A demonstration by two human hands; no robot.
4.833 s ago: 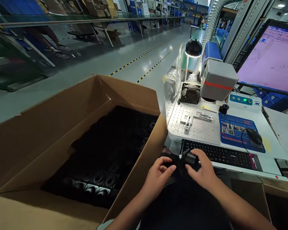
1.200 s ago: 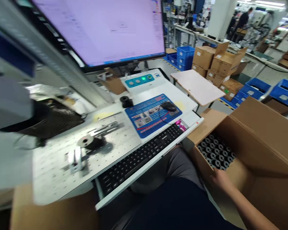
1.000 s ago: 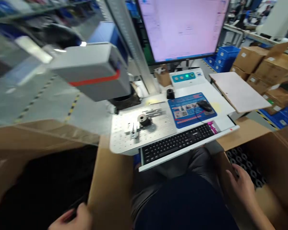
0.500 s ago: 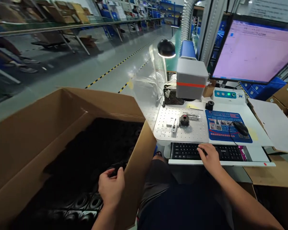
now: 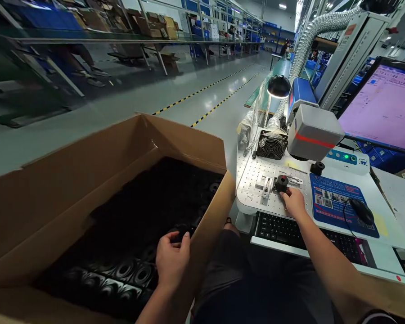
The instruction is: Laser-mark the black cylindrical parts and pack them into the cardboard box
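Note:
My left hand (image 5: 173,258) is inside the right wall of a cardboard box (image 5: 114,139), thumb and fingers closed around a black part (image 5: 180,231) whose shape is mostly lost in the dark. Below it in the box lie rows of black square-based parts with round rings (image 5: 143,273). My right hand (image 5: 293,201) reaches over the keyboard to the perforated metal plate (image 5: 249,191). Its fingertips are closed on the near side of a black round part (image 5: 281,182), which sits between small metal stops and carries a red light spot on top.
Above the plate hangs a grey machine head (image 5: 315,128) with an orange stripe. Behind stand a black fan (image 5: 272,145) and a lamp (image 5: 279,86). Another black round part (image 5: 317,168) sits near the mouse mat (image 5: 340,202). The keyboard (image 5: 280,229) lies on a pull-out tray.
My right hand has left the keyboard and moved forward to the black round part on the plate. My left hand still holds its part in the box. The view has shifted left.

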